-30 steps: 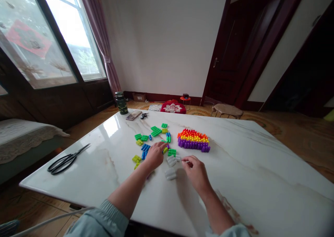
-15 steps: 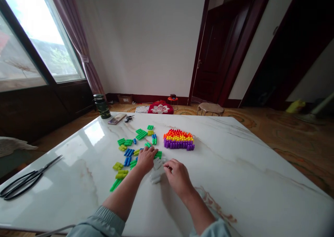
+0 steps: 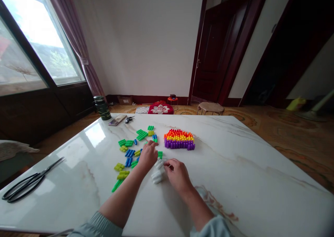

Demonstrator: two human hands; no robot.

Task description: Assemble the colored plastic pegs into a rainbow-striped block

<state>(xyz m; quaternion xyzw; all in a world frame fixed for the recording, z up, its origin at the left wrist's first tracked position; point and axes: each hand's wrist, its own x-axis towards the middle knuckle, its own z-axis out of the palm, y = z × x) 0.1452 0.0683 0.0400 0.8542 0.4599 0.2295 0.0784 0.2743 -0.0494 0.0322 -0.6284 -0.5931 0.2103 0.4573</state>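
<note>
My left hand (image 3: 148,156) reaches over the middle of the loose pieces, its fingers stretched out and apart, partly hiding the small green pieces beneath. Beside it lies a green peg-like piece (image 3: 160,155). Several white pieces (image 3: 157,176) rest between my two hands. My right hand (image 3: 177,174) is closed in a pinch at the right side of the white pieces; what its fingertips hold, if anything, is hidden. Further back stands a tight block of purple pegs (image 3: 179,144), with yellow, orange and red ones behind them.
Loose blue pieces (image 3: 128,162) and olive pieces (image 3: 119,166) lie to the left on the marble table (image 3: 247,167). Black-handled scissors (image 3: 31,181) are at far left. A dark flask (image 3: 102,108), a phone (image 3: 117,120) and keys (image 3: 128,119) stand or lie at the back left.
My left hand has shifted a little away from me and left, uncovering more of the green piece beside it. My right hand stays nearly in place by the white pieces.
</note>
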